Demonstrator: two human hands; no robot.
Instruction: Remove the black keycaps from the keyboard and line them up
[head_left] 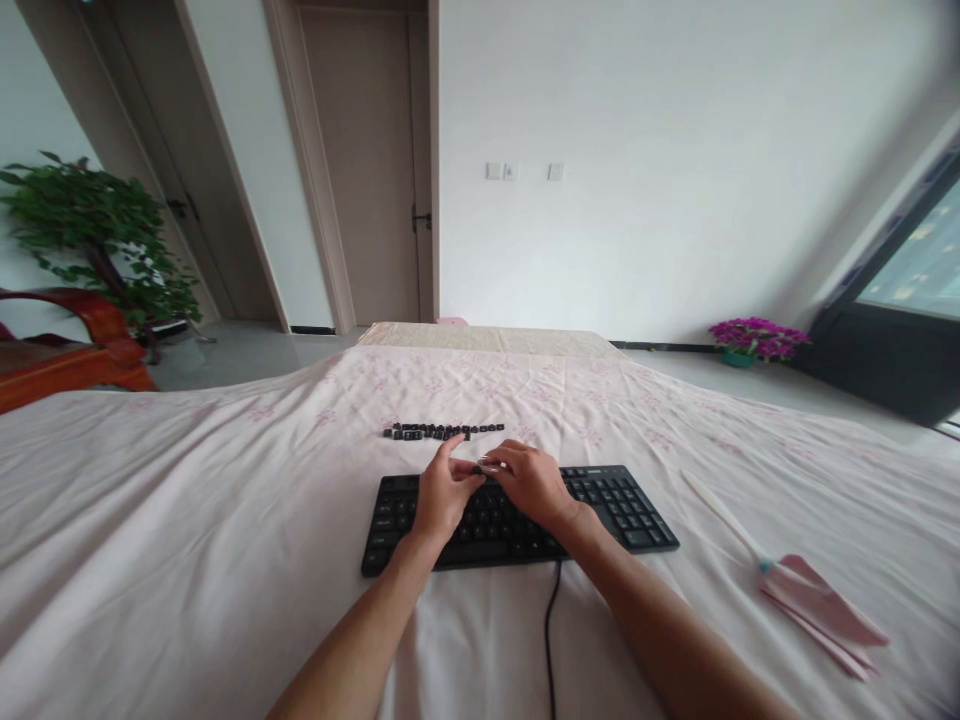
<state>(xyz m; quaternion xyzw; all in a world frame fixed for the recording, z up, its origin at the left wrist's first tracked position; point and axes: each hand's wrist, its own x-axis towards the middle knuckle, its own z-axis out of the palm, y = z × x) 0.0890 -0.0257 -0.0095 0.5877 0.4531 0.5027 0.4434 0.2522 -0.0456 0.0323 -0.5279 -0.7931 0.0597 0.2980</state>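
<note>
Fingers (517,458) over keyboard (499,520), keycaps (427,434) past far edge, cloth (247,520) around

Lettering on keyboard (510,522) — too small; none legible.

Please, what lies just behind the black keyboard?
Beyond the keyboard, loose black keycaps lie in rows on the flowered cloth. What the left hand covers there cannot be seen.
</note>
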